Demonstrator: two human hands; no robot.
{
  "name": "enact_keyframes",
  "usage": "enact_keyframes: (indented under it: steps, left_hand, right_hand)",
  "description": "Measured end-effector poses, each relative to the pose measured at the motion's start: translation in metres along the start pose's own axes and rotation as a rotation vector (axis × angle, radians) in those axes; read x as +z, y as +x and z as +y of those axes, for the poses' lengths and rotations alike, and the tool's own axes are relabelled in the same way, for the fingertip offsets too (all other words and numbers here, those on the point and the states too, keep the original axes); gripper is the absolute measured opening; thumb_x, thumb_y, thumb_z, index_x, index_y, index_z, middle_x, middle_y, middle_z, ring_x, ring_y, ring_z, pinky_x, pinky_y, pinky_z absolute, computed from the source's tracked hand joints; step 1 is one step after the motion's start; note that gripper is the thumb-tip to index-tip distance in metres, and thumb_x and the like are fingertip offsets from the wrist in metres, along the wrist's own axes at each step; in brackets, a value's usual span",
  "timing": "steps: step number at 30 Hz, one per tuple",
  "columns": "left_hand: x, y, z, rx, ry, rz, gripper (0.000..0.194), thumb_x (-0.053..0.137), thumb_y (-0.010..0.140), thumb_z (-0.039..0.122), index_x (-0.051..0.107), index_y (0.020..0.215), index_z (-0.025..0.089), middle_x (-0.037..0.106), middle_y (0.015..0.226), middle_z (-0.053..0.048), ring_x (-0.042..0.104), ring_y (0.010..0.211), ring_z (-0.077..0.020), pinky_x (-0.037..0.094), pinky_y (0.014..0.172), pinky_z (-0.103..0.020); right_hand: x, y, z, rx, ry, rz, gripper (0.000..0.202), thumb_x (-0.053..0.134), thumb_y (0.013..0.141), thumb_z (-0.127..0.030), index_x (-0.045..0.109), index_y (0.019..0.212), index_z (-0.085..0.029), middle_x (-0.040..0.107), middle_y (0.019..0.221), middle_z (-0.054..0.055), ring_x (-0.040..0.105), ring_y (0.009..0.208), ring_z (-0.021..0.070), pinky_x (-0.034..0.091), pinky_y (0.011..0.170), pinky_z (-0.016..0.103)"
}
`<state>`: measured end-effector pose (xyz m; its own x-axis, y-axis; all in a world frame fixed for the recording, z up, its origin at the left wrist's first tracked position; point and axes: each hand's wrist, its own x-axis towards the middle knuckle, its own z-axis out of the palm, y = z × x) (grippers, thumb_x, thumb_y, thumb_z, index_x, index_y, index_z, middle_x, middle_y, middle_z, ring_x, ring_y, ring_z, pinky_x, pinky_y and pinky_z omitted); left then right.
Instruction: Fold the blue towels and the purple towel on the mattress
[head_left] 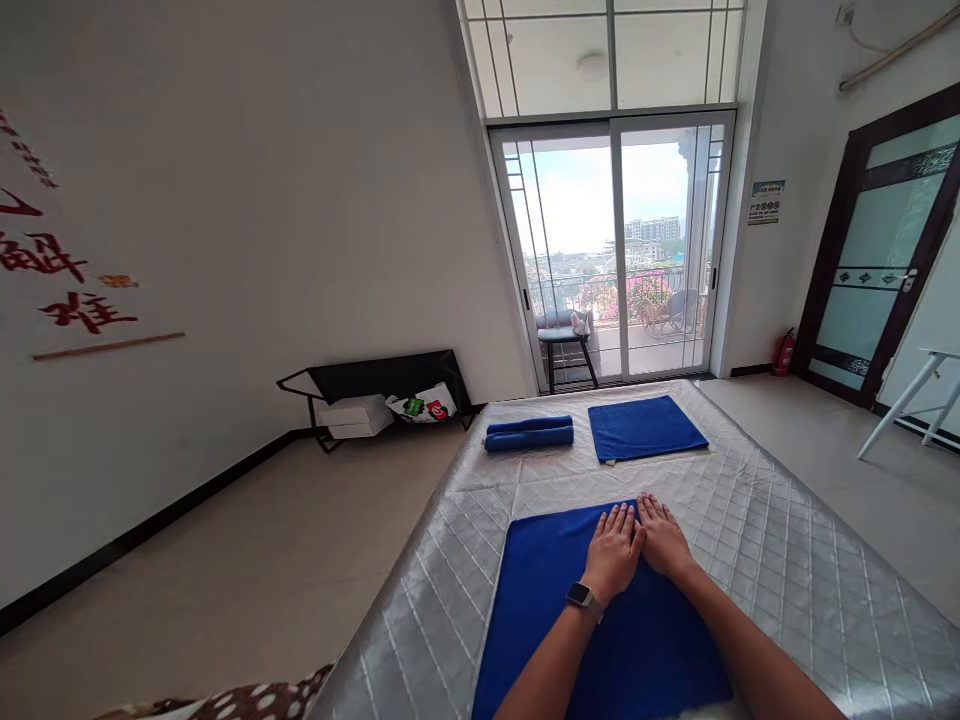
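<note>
A blue towel [540, 600] lies spread flat on the quilted silver-grey bed cover, in front of me. Both palms rest on its far part: my left hand [615, 550], with a watch [581, 596] on the wrist, and my right hand [664, 535] right beside it, near the far right corner. The fingers of both hands lie stretched out flat and point away from me. Farther off, a second blue towel [646, 427] is laid flat. To its left are rolled blue towels [529, 434], side by side.
The quilted bed cover [795, 560] slopes down at both sides. A black rack [382, 380] with white boxes [356, 416] stands by the left wall. Beyond the bed are a stool [566, 345] and sliding glass doors [619, 250]. A fire extinguisher [784, 353] stands near the right door.
</note>
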<state>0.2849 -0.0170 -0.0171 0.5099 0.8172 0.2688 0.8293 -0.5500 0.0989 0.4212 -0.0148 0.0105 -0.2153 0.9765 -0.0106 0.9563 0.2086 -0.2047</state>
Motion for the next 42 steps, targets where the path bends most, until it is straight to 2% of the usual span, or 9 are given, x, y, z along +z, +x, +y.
enact_keyframes:
  steps: [4,7,11,15,20,24,29,34,42]
  left_hand:
    - [-0.001,-0.028,-0.03,-0.203,0.066,-0.024,0.058,0.026,0.105,0.047,0.041,0.153,0.018,0.041,0.157,-0.012,0.035,0.147,-0.0278,0.033,0.119,-0.051]
    - [-0.01,-0.059,-0.075,-0.329,0.114,-0.056,0.064,0.023,0.104,0.054,0.041,0.153,0.016,0.037,0.159,-0.012,0.032,0.148,-0.0278,0.03,0.121,-0.05]
    - [-0.02,-0.098,-0.137,-0.467,0.158,-0.096,0.068,0.022,0.103,0.053,0.038,0.153,0.011,0.035,0.159,-0.015,0.03,0.149,-0.0288,0.028,0.121,-0.05]
    - [-0.021,-0.116,-0.165,-0.518,0.162,-0.128,0.071,0.021,0.102,0.054,0.034,0.154,0.008,0.029,0.161,-0.015,0.025,0.151,-0.0268,0.026,0.122,-0.044]
    - [-0.017,-0.115,-0.165,-0.519,0.163,-0.121,0.072,0.022,0.102,0.053,0.036,0.152,0.003,0.029,0.161,-0.019,0.025,0.15,-0.0288,0.027,0.122,-0.045]
    - [-0.021,-0.114,-0.16,-0.524,0.132,-0.073,0.073,0.023,0.101,0.054,0.035,0.152,0.004,0.031,0.16,-0.019,0.027,0.15,-0.0291,0.027,0.121,-0.046]
    - [-0.028,-0.113,-0.156,-0.527,0.111,-0.08,0.073,0.022,0.101,0.055,0.036,0.151,0.003,0.031,0.159,-0.02,0.026,0.15,-0.0291,0.028,0.121,-0.046]
    - [-0.031,-0.11,-0.158,-0.461,0.121,-0.042,0.063,0.022,0.103,0.042,0.04,0.149,0.004,0.037,0.158,-0.018,0.03,0.149,-0.0247,0.029,0.121,-0.039]
    - [-0.045,-0.106,-0.145,-0.405,0.128,0.104,0.054,0.025,0.104,0.037,0.049,0.145,0.012,0.045,0.154,-0.014,0.038,0.145,-0.0248,0.033,0.12,-0.045]
  right_hand:
    - [-0.006,-0.001,-0.006,0.035,0.011,-0.013,0.063,0.022,0.102,-0.035,0.027,0.157,-0.005,0.024,0.164,0.014,0.017,0.153,0.0217,0.015,0.123,0.039]
    - [-0.01,-0.002,-0.009,0.038,0.032,-0.028,0.064,0.02,0.102,-0.035,0.026,0.157,-0.003,0.023,0.164,0.014,0.014,0.154,0.0205,0.013,0.124,0.039]
    - [-0.011,-0.003,-0.009,0.04,0.055,-0.029,0.064,0.019,0.102,-0.036,0.025,0.158,-0.005,0.023,0.165,0.012,0.014,0.154,0.0195,0.012,0.124,0.038]
    - [-0.005,-0.001,-0.006,0.046,0.044,-0.015,0.064,0.02,0.102,-0.036,0.026,0.158,-0.006,0.023,0.165,0.012,0.014,0.154,0.0194,0.013,0.123,0.038]
    - [0.005,0.002,0.002,0.002,0.017,0.052,0.062,0.021,0.102,-0.035,0.03,0.157,-0.007,0.028,0.163,0.013,0.018,0.153,0.0206,0.015,0.123,0.039]
    - [0.005,-0.002,0.005,-0.047,0.01,0.103,0.061,0.023,0.102,-0.032,0.031,0.157,-0.007,0.029,0.163,0.014,0.019,0.153,0.0216,0.017,0.123,0.041]
    - [-0.002,-0.005,0.002,-0.031,0.051,0.008,0.065,0.023,0.101,-0.035,0.028,0.156,-0.001,0.024,0.164,0.015,0.019,0.153,0.0221,0.02,0.123,0.039]
    - [-0.007,-0.006,-0.001,-0.016,0.073,-0.028,0.067,0.022,0.101,-0.038,0.027,0.156,0.0,0.022,0.164,0.016,0.016,0.154,0.0226,0.017,0.123,0.039]
    - [-0.011,-0.007,-0.005,0.009,0.062,-0.042,0.067,0.019,0.101,-0.038,0.026,0.157,-0.001,0.021,0.165,0.014,0.015,0.154,0.0223,0.014,0.124,0.038]
